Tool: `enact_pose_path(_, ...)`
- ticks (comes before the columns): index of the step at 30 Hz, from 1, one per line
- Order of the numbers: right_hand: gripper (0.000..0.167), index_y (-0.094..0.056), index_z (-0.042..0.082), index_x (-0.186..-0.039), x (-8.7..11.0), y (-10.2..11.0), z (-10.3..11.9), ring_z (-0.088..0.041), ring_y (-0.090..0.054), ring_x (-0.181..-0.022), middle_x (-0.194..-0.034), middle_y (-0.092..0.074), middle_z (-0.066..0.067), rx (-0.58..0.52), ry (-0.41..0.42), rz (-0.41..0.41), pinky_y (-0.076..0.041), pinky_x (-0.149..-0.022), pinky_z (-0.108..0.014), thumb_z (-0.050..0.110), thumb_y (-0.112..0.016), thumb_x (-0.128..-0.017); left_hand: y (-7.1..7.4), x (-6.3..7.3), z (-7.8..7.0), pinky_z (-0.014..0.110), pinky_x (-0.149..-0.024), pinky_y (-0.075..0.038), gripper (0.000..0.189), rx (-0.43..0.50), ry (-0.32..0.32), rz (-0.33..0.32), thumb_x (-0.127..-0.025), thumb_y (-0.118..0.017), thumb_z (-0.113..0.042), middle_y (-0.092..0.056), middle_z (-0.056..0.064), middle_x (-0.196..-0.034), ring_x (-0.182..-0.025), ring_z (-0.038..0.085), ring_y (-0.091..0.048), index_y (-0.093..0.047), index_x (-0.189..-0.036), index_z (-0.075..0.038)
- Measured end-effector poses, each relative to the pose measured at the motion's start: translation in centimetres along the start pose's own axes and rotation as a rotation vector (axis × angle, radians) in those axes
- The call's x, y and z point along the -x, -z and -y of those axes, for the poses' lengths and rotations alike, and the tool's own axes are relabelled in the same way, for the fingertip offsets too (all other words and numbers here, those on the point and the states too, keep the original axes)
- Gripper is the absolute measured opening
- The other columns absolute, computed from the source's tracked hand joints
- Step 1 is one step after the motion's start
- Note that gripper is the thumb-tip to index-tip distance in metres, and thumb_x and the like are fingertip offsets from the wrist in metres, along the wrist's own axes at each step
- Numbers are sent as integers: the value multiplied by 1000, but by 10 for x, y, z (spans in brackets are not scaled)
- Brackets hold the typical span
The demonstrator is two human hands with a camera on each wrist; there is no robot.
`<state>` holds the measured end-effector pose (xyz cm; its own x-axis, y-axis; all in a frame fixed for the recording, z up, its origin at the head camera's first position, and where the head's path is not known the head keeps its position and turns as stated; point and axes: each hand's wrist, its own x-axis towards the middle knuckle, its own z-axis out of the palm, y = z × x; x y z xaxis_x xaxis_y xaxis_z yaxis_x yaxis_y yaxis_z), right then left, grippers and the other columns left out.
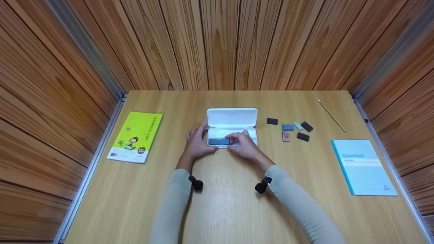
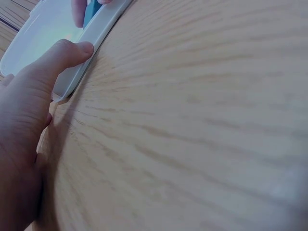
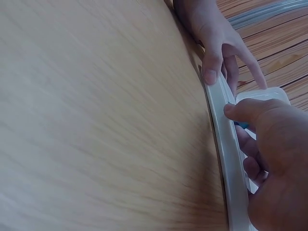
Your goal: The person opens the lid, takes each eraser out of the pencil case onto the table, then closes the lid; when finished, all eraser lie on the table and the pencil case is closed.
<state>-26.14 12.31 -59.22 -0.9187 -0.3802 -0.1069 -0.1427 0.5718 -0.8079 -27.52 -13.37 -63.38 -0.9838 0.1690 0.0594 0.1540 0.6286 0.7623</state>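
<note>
A white pencil case [image 1: 232, 117] lies open mid-table, its lid tilted back. My left hand [image 1: 196, 141] grips its left end, thumb on the front rim and fingers at the back. Inside the tray's front left part is a dark blue block [image 1: 218, 141], eraser-like. My right hand [image 1: 244, 145] reaches over the front rim, with thumb and fingertips pinching at the block's right end. In the left wrist view a teal-blue piece [image 2: 91, 13] shows between the right hand's fingers. The right wrist view mostly hides it behind the thumb.
Right of the case lie several loose erasers: black [image 1: 272, 121], blue [image 1: 287, 127], pale teal [image 1: 298, 125] and pink [image 1: 285, 136]. Farther right are a pencil [image 1: 331, 115] and a light blue notebook [image 1: 364, 169]. A green-covered book [image 1: 135, 135] lies on the left.
</note>
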Motion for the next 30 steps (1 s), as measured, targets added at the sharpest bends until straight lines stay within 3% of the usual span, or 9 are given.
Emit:
enact_pose_path(16, 30, -83, 9, -130, -2, -4, -4, -25, -52, -109, -107, -80, -10, 2, 47, -54, -37, -95, -36, 10, -78, -101, 2, 0, 2, 66, -133, -18, 130, 4, -21, 8, -79, -99, -48, -65, 1, -166, -152, 35, -48, -20, -182, -36)
enact_pose_path(24, 31, -81, 16, -135, 0, 2, -1, -26, -54, -113, -118, -74, -13, -31, -12, -24, -40, -95, -37, 10, -76, -104, 2, 0, 2, 66, -132, -18, 131, 8, -30, 6, -78, -98, -50, -65, -1, -165, -154, 35, -47, -19, -182, -37)
enact_pose_path(30, 33, -79, 17, -138, 2, 9, 3, -25, -59, -109, -123, -71, -15, -66, -13, -6, -50, -82, -30, 9, -76, -105, 2, 1, 1, 64, -133, -18, 131, 13, -26, 6, -78, -99, -49, -65, 1, -165, -154, 34, -47, -20, -182, -36)
